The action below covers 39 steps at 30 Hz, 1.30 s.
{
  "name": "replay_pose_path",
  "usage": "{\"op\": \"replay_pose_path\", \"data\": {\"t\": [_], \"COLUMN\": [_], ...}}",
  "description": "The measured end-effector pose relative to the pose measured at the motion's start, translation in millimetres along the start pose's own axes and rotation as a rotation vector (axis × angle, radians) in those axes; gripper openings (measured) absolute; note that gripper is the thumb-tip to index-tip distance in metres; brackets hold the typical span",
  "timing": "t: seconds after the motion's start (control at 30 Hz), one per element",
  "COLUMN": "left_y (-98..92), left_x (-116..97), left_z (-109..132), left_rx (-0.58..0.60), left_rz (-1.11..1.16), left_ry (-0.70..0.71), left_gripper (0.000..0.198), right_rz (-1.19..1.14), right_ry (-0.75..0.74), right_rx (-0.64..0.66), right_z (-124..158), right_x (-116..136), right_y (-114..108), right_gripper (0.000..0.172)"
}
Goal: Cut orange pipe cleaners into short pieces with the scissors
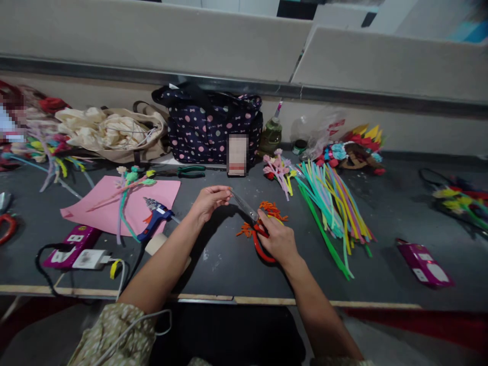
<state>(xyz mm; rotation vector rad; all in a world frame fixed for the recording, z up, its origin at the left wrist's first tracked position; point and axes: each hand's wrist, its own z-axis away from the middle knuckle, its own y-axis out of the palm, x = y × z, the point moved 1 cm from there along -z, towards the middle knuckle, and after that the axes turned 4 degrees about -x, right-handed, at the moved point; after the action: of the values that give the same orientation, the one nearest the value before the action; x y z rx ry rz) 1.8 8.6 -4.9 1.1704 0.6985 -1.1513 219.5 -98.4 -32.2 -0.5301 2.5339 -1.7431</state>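
Note:
My right hand is closed round the red handles of a pair of scissors, whose blades point up and left. My left hand has its fingers pinched together at the tip of the blades; whatever they hold is too small to make out. Short orange pipe-cleaner pieces lie on the dark table just behind my right hand. A sheaf of long coloured pipe cleaners lies to the right.
A blue glue gun rests on a pink sheet at left. Green pliers, a polka-dot bag, a cream bag and finished pipe-cleaner flowers stand behind. Purple packets lie near the front edge.

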Motion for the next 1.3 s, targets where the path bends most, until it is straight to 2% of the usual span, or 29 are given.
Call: {"op": "replay_pose_path", "data": {"t": [0.27, 0.7, 1.07, 1.3], "left_y": [0.5, -0.4, -0.9, -3.1], "left_x": [0.7, 2.2, -0.1, 1.3], "left_z": [-0.2, -0.8, -1.5, -5.4], "left_rx": [0.005, 0.005, -0.061, -0.056], "left_rz": [-0.011, -0.033, -0.204, -0.198], "left_ry": [0.004, -0.013, 0.08, 0.081], "left_gripper": [0.032, 0.03, 0.021, 0.018], "right_rz": [-0.025, -0.02, 0.02, 0.026], "right_ry": [-0.005, -0.014, 0.004, 0.006], "right_rx": [-0.006, 0.087, 0.082, 0.074], "right_z": [0.1, 1.0, 0.7, 0.8], "right_x": [0.0, 0.8, -0.8, 0.0], "right_y": [-0.1, 0.6, 2.6, 2.0], "right_gripper": [0.046, 0.049, 0.048, 0.05]}}
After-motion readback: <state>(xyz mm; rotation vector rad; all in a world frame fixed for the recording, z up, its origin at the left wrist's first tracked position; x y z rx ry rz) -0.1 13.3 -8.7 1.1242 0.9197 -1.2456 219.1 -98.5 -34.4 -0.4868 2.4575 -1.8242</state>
